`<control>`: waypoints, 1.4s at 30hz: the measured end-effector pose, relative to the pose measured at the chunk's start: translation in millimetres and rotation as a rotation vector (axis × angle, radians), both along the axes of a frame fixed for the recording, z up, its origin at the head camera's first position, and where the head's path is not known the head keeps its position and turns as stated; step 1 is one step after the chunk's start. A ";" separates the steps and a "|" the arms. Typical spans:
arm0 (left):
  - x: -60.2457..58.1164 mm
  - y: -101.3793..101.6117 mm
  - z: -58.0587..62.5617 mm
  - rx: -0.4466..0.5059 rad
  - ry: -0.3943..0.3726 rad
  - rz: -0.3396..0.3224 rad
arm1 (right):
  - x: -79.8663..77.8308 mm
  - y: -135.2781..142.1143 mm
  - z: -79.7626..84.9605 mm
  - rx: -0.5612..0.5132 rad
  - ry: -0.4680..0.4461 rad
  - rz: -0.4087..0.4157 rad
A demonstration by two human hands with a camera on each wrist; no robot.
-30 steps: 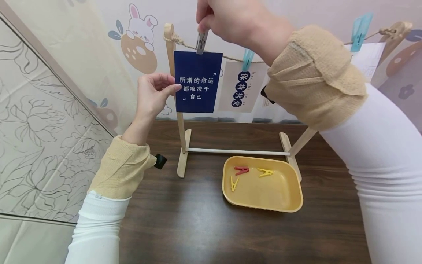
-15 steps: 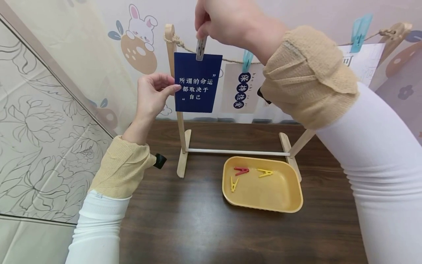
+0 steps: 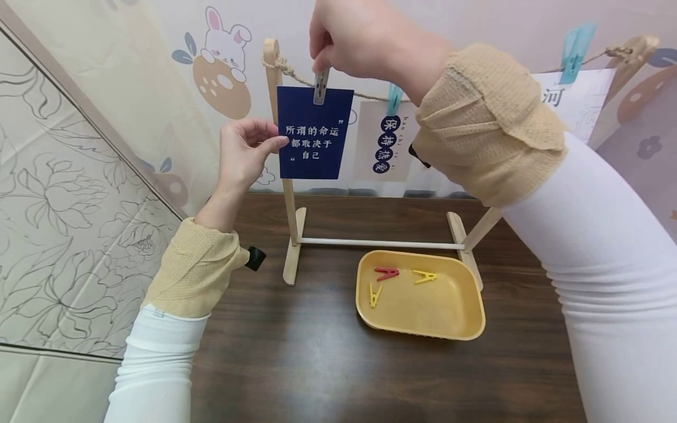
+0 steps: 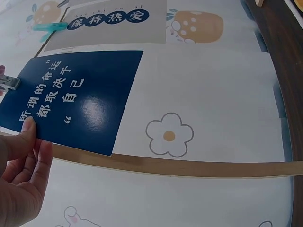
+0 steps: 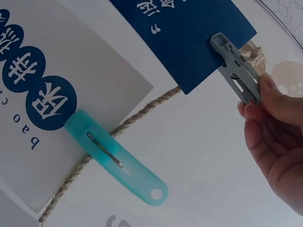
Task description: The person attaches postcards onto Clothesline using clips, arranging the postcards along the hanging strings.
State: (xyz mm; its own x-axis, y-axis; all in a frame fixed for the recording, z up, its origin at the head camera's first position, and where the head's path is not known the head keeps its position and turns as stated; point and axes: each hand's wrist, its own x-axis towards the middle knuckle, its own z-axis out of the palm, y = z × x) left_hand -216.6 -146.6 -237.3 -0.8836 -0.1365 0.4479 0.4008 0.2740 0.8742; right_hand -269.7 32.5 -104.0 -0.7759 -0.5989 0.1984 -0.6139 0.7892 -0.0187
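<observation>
A dark blue card [image 3: 314, 153] with white characters stands upright in front of the rope, near the left post. My left hand [image 3: 243, 153] pinches the card's left edge between thumb and fingers. Above it, my right hand [image 3: 354, 41] pinches the handle end of a grey clothespin [image 5: 236, 66], whose nose lies over the card's top edge. The rope [image 5: 147, 109] passes behind the card. Beside it, a teal clothespin [image 5: 118, 158] fastens a pale card [image 3: 382, 167] to the rope. Whether the grey clothespin also grips the rope is hidden.
A wooden stand [image 3: 291, 220] with a white crossbar [image 3: 381, 242] carries the rope. In front, a yellow tray [image 3: 423, 326] holds one red and two yellow clothespins. Another teal clothespin [image 3: 576, 53] with a white sheet [image 3: 584, 106] hangs at the right.
My right hand has moved slightly down and left, and the grey clothespin now sits lower over the blue card's top edge. My left hand keeps its pinch almost unmoved.
</observation>
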 end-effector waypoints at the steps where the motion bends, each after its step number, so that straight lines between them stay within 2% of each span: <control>1: -0.2 -0.1 -0.5 0.001 0.002 0.002 | 6.4 -0.7 2.1 -0.005 -0.012 0.001; 4: -1.1 -0.1 -2.8 0.002 0.011 0.014 | 18.3 -1.6 5.2 0.004 -0.024 0.005; 9: -2.2 0.7 -5.8 0.004 0.031 0.044 | 26.4 -1.8 6.2 0.012 -0.030 0.011; 14: -2.7 1.4 -7.9 0.023 0.056 0.069 | 27.9 -1.8 3.9 -0.002 -0.039 0.022; 26: -5.3 1.5 -12.3 0.084 0.050 0.100 | 30.6 -0.2 -0.3 -0.029 -0.056 0.044; 32: -4.6 1.7 -13.2 0.077 0.080 0.098 | 30.2 0.5 -3.7 -0.046 -0.045 0.056; 42: -3.5 0.5 -12.7 0.119 0.054 0.077 | 34.0 6.3 -5.7 -0.078 -0.082 0.048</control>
